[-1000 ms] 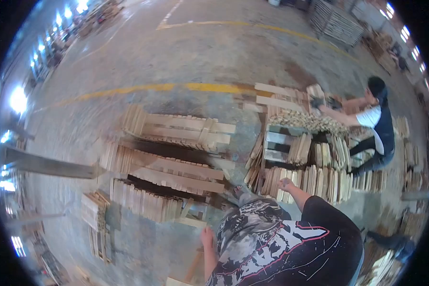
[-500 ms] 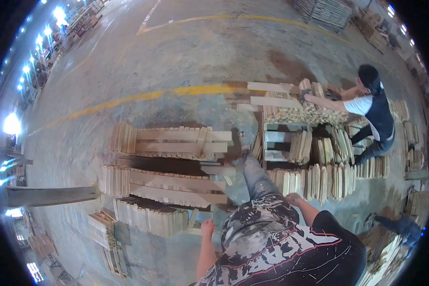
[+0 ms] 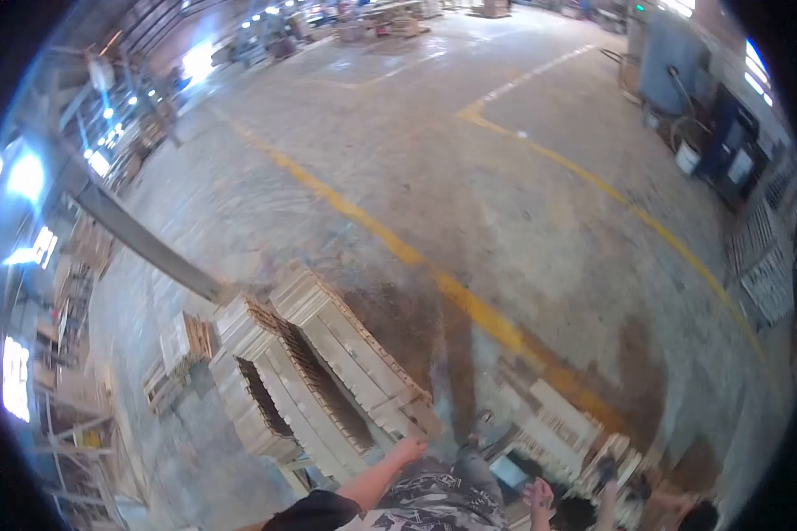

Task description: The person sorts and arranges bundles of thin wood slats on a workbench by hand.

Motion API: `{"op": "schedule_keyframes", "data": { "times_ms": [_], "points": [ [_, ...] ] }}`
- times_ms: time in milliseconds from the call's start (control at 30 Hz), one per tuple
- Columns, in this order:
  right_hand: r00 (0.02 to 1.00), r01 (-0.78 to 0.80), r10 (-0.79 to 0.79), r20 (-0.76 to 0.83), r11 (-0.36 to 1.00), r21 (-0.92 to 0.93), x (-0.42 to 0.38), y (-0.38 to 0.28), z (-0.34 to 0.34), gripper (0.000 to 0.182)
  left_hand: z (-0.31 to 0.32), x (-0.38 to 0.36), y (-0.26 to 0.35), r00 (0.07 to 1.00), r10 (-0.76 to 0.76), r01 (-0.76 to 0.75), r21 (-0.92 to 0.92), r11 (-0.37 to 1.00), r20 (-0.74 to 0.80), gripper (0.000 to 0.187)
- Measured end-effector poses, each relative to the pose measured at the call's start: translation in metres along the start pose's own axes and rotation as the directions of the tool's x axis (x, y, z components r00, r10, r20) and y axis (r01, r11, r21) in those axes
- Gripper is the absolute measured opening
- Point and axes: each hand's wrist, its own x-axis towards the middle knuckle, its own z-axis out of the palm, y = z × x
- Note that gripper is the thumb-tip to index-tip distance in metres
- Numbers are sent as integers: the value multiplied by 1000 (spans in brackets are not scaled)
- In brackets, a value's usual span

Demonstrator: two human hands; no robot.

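My left hand (image 3: 407,450) is at the lower middle, fingers curled in and nothing showing in them. It overlaps the near end of the stacked wooden slats (image 3: 350,350), which stand in long rows to the left. My right hand (image 3: 537,493) is low in front of my body, holding nothing visible, its fingers loosely bent and apart. Beyond it, pale boards (image 3: 553,420) lie on top of a wood stack. A co-worker's gloved hand (image 3: 606,467) is over that stack at the lower right.
A smaller wood stack (image 3: 184,343) stands farther left, near a grey post (image 3: 146,237). Yellow floor lines (image 3: 478,310) cross the concrete floor (image 3: 398,186). At the upper right are a large grey tank (image 3: 671,62) and a dark machine (image 3: 728,146).
My view has tilted up and turned, showing more floor and the far hall. The slat rows and the co-worker now sit lower in view. My right hand has come forward from my side.
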Motion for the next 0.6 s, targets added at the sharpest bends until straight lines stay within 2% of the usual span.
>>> {"op": "schedule_keyframes", "data": {
  "times_ms": [33, 67, 100, 167, 233, 267, 333, 400, 500, 600],
  "points": [
    [999, -44, 44, -30, 999, 19, 19, 4, -11, 36, -6, 10, 20, 999, 31, -32, -59, 998, -11, 49],
    [993, -91, 94, -66, 995, 45, 48, 24, -23, 37, -11, 16, 40, 993, 79, -79, 2, 997, -87, 48],
    [984, -136, 144, -102, 988, 75, 78, 43, -35, 37, -21, 22, 54, 995, 71, -71, 1, 997, -69, 48],
    [971, -216, 219, -95, 975, 44, 87, 26, -32, 36, -43, 29, 80, 998, 63, -63, 1, 998, -28, 49],
    [965, -260, 260, -26, 966, -2, 93, 3, -19, 35, -62, 27, 92, 1000, -17, 17, 3, 1000, -25, 48],
    [962, -274, 274, 15, 962, -17, 97, -9, -13, 34, -71, 24, 92, 998, -61, 61, -1, 998, -20, 48],
    [949, -292, 298, 102, 954, -63, 103, -34, 1, 32, -56, 52, 51, 993, -6, 14, 70, 997, -121, 50],
    [935, -294, 309, 172, 950, -107, 116, -57, 10, 31, -58, 67, 27, 998, -66, 68, 154, 986, -18, 50],
    [912, -276, 316, 263, 944, -179, 143, -92, 16, 29, -77, 63, 30, 982, -188, 181, 151, 972, 29, 49],
    [878, -279, 350, 326, 929, -245, 176, -138, 43, 27, -81, 86, 21, 988, -144, 152, 154, 976, -59, 49]
  ]
}}
